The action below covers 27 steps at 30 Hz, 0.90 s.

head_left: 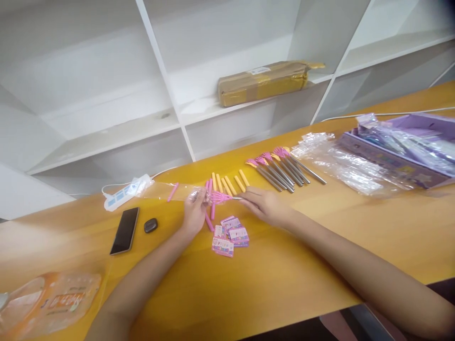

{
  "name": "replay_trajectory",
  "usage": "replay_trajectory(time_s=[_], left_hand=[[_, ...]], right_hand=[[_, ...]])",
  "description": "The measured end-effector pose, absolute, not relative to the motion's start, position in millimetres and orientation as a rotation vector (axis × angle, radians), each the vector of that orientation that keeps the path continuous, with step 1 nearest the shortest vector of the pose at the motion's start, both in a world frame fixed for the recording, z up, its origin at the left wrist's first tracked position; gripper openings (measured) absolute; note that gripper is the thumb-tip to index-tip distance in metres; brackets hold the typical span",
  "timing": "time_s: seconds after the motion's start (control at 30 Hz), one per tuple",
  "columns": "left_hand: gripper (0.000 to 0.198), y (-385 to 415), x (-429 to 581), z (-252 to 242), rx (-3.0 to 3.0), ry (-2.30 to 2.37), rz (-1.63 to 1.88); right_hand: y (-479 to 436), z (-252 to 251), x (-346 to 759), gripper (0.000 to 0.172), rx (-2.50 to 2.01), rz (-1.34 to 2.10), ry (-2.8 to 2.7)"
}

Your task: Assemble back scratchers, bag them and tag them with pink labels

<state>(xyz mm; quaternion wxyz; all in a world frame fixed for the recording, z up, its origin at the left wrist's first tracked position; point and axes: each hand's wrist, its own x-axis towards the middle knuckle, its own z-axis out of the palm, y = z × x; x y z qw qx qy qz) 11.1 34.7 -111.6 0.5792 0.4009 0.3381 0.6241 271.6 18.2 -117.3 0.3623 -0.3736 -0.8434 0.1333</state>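
Note:
My left hand [195,212] is closed on the mouth of a long clear plastic bag [159,191], which stretches off to the left. A pink hand-shaped head [221,197] on a metal rod lies at the bag's mouth. My right hand [261,204] pinches the metal rod from the right. Behind and beside my hands lie yellow tubes [228,185] and pink tubes [213,210]. Small printed cards [223,246] are piled nearer to me. Several metal rods with pink and yellow heads [280,170] lie side by side at the back.
Clear bags [355,166] lie beside a purple box [401,163] at the right. On the left are a phone [125,230], a black case [150,225], a power strip [122,196] and a plastic bottle [64,300]. A wrapped parcel [263,85] rests on the shelf.

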Motion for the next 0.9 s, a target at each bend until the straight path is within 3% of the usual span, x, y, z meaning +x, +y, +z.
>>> replay_trajectory(time_s=[0.3, 0.9], left_hand=[[0.043, 36, 8, -114, 0.905, 0.76, 1.386], [0.04, 36, 8, -121, 0.892, 0.762, 1.293]], right_hand=[[25, -127, 277, 0.043, -1.057, 0.186, -2.263], [28, -122, 281, 0.042, -1.03, 0.196, -2.246]])
